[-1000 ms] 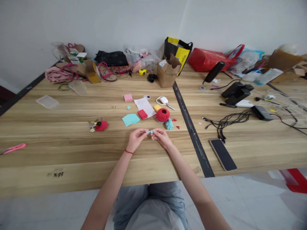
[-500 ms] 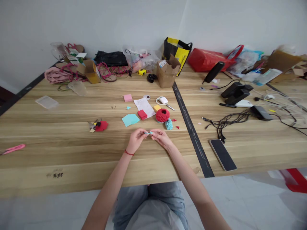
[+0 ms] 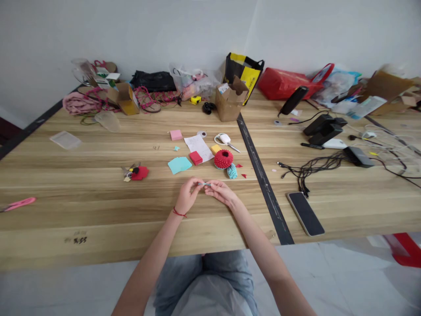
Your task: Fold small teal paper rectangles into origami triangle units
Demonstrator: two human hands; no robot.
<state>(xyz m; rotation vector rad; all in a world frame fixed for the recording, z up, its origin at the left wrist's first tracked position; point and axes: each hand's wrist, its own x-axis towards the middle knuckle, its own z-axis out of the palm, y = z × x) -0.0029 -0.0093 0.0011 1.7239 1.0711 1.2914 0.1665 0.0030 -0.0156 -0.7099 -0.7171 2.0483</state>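
Our L grip & R grip, both clamped on sm. blue paper pc.
We pinch it from either side, thumbs to fingers, over the desk. Ahead-L of grip: lt. blue sheets; ahead, a bit L: red paper block; ahead-R: red pleated ring, w/ blue folded pc. beside it, scissors beyond; well R: phone.

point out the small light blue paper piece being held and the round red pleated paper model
Small light blue paper piece [image 3: 204, 184]: head view, on its visible middle, between the fingertips.
Round red pleated paper model [image 3: 223, 163]: head view, on its pleated near side.
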